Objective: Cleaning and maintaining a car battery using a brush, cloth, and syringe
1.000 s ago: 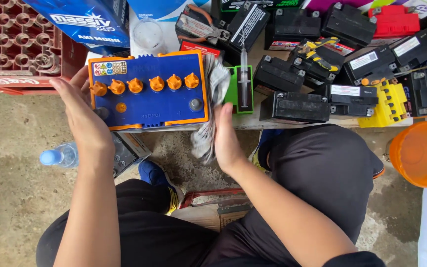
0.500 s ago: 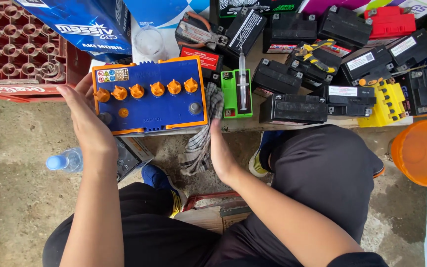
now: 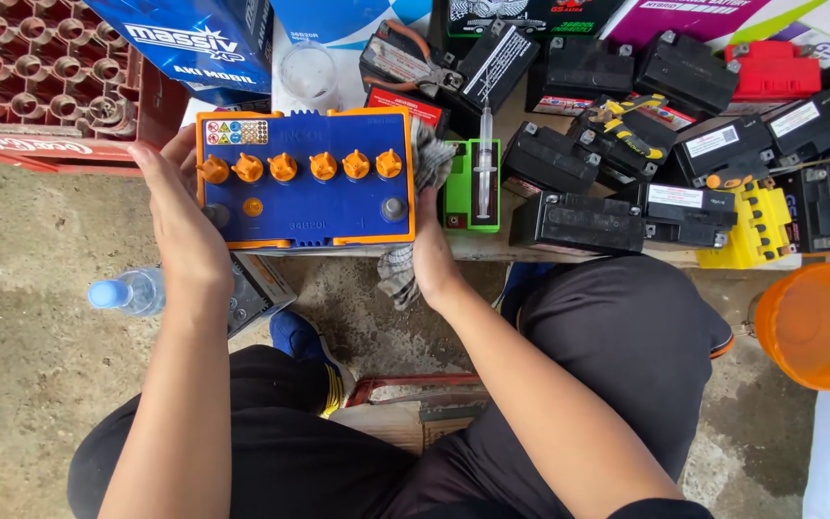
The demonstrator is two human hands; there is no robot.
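Head view, looking down: blue car battery [image 3: 307, 183] with orange trim and six orange caps sat on the front edge of a low bench [image 3: 569, 252], just right of a red bottle crate [image 3: 40, 86]. Left hand [image 3: 177, 216] lay flat and open against the battery's left end, fingers extended, no grip closed. Right hand [image 3: 431, 248] pressed a checked grey rag [image 3: 415, 207] against the battery's right end; rag hung down past the bench edge. Could not tell if those fingers were curled around the cloth. Just right of the rag: small green battery [image 3: 473, 187] with a syringe [image 3: 484, 154] lying on top. Black motorcycle batteries [image 3: 578, 223] crowded the rest. Water bottle [image 3: 127, 293] on the floor beside the left wrist, orange bucket [image 3: 818, 327] far right.
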